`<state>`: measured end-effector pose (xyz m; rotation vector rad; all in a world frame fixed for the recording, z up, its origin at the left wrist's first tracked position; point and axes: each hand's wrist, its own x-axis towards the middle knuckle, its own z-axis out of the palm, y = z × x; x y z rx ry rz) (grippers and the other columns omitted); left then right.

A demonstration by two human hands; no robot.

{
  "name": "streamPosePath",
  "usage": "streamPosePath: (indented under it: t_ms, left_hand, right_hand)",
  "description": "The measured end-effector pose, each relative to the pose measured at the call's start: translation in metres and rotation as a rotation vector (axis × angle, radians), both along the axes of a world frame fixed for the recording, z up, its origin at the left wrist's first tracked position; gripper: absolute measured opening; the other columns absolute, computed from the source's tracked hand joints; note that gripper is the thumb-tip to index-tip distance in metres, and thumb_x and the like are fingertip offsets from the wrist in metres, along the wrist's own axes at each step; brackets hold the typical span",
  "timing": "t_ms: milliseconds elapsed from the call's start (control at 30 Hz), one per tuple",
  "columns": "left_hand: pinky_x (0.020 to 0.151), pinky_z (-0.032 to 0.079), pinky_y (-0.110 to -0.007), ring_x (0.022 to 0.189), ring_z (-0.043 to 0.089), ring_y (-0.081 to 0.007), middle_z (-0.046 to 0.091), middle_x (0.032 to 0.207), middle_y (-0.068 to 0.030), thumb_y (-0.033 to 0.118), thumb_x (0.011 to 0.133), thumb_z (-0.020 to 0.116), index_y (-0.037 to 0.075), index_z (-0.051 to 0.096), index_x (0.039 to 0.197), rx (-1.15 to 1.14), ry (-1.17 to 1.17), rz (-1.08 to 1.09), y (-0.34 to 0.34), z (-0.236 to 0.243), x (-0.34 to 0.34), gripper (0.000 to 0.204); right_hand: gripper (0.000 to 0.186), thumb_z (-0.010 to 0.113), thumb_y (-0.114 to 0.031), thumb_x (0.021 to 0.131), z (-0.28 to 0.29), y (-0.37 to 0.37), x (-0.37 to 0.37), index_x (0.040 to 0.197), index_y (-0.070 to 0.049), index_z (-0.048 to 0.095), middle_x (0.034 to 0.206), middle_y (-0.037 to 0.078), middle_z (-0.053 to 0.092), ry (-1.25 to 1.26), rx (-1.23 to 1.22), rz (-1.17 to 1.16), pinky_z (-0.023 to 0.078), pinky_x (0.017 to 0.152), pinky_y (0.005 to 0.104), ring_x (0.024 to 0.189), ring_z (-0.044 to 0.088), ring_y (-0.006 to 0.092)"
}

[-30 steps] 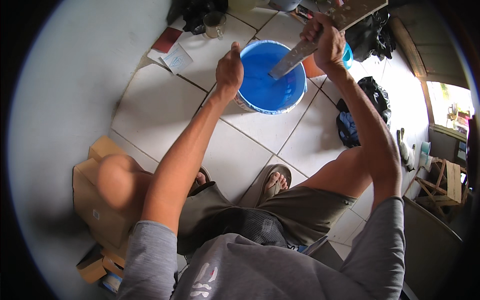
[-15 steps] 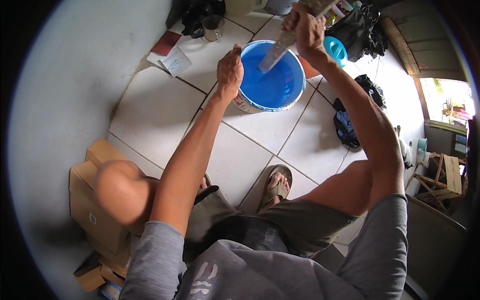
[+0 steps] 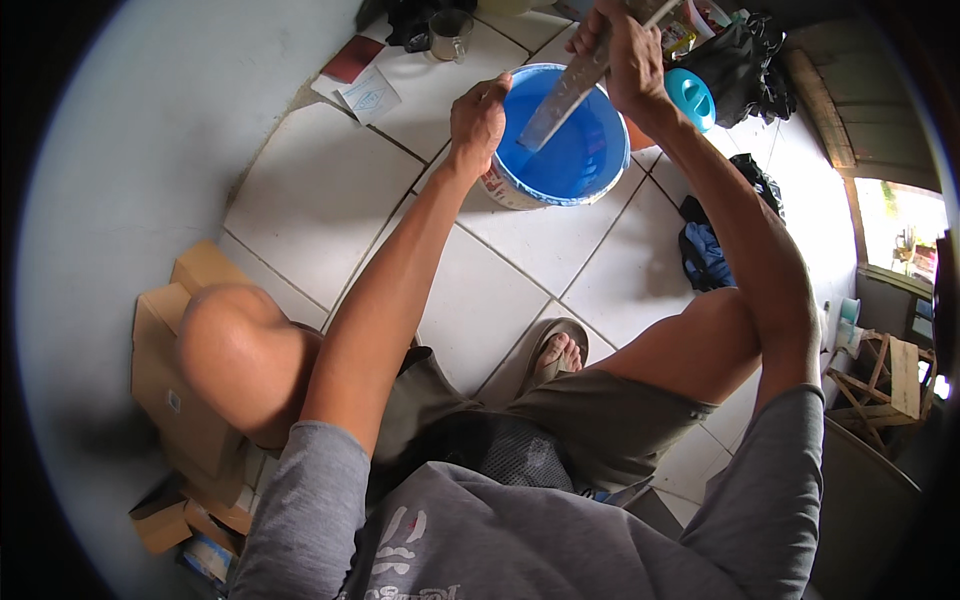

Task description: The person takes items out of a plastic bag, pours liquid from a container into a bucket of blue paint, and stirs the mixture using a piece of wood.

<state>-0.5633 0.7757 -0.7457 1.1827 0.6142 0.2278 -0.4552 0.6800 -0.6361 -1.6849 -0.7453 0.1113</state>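
My left hand (image 3: 478,125) is closed on the left rim of a round white bucket (image 3: 512,193) standing on the tiles. Blue paint (image 3: 570,165) lies inside it and coats the inner wall. Raised above the bucket's far right side, my right hand (image 3: 633,65) is wrapped round a long flat paint-smeared slat (image 3: 567,98). The slat slants down to the left, its squared lower end inside the bucket. Whether that end touches the paint I cannot tell. The slat's top runs out of view.
A glass mug (image 3: 450,35), a dark red booklet (image 3: 352,60) and a printed paper (image 3: 370,95) lie at the far left. Right of the bucket are a turquoise lid (image 3: 690,98) and black bags (image 3: 750,75). Cardboard boxes (image 3: 190,370) stand by my left knee.
The slat's lower end has shifted toward the near left side inside the bucket. My view has moved slightly, so the bucket appears higher and farther right. Both hands keep their hold.
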Motion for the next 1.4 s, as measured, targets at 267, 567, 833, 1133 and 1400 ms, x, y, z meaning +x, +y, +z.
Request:
streamPosePath:
  t_ms: [267, 567, 833, 1133, 1400]
  left_hand:
    - [0.083, 0.039, -0.029, 0.090, 0.053, -0.0211, 0.059, 0.096, -0.0126, 0.030, 0.079, 0.054, -0.001, 0.059, 0.102, -0.075, 0.010, 0.086, 0.001, -0.003, 0.004, 0.039]
    - [0.058, 0.041, -0.026, 0.058, 0.050, -0.0134, 0.054, 0.058, -0.0043, 0.044, 0.074, 0.060, 0.000, 0.055, 0.066, 0.602, 0.273, 0.069, 0.011, -0.004, 0.014, 0.045]
    - [0.051, 0.043, -0.029, 0.053, 0.051, -0.0168, 0.051, 0.055, -0.0083, 0.054, 0.065, 0.065, 0.000, 0.050, 0.062, 0.518, 0.260, -0.198, 0.030, -0.001, 0.009, 0.056]
    - [0.046, 0.042, -0.029, 0.050, 0.051, -0.0154, 0.053, 0.054, -0.0084, 0.048, 0.067, 0.066, 0.000, 0.050, 0.061, 0.582, 0.296, -0.135, 0.034, 0.027, -0.003, 0.050]
    - [0.057, 0.045, -0.034, 0.054, 0.057, -0.0220, 0.057, 0.056, -0.0100, 0.051, 0.071, 0.062, 0.002, 0.052, 0.058, 0.787, 0.182, -0.104, 0.039, 0.040, 0.001, 0.052]
  right_hand:
    - [0.036, 0.041, -0.028, 0.085, -0.014, -0.036, 0.037, 0.058, -0.003, 0.044, 0.051, 0.007, 0.046, 0.292, 0.209, -0.036, 0.039, 0.047, 0.0303, 0.046, 0.047, 0.0171]
    - [0.034, 0.046, -0.031, 0.084, -0.003, -0.016, -0.003, 0.065, -0.003, 0.045, 0.056, 0.005, 0.044, 0.326, 0.136, 0.182, 0.044, 0.061, 0.0307, 0.054, 0.048, 0.0147]
    - [0.034, 0.043, -0.023, 0.085, 0.005, -0.032, 0.015, 0.058, -0.003, 0.043, 0.051, 0.006, 0.045, 0.180, 0.086, -0.052, 0.041, 0.049, 0.0292, 0.049, 0.048, 0.0157]
    - [0.043, 0.040, -0.044, 0.086, 0.035, -0.093, 0.023, 0.094, -0.006, 0.060, 0.091, 0.008, 0.060, 0.093, -0.596, -0.050, 0.050, 0.076, 0.0342, 0.083, 0.061, 0.0196]
    - [0.022, 0.055, -0.024, 0.083, 0.036, -0.102, 0.008, 0.094, -0.005, 0.060, 0.085, 0.010, 0.063, -0.211, -0.519, 0.181, 0.054, 0.067, 0.0287, 0.079, 0.064, 0.0211]
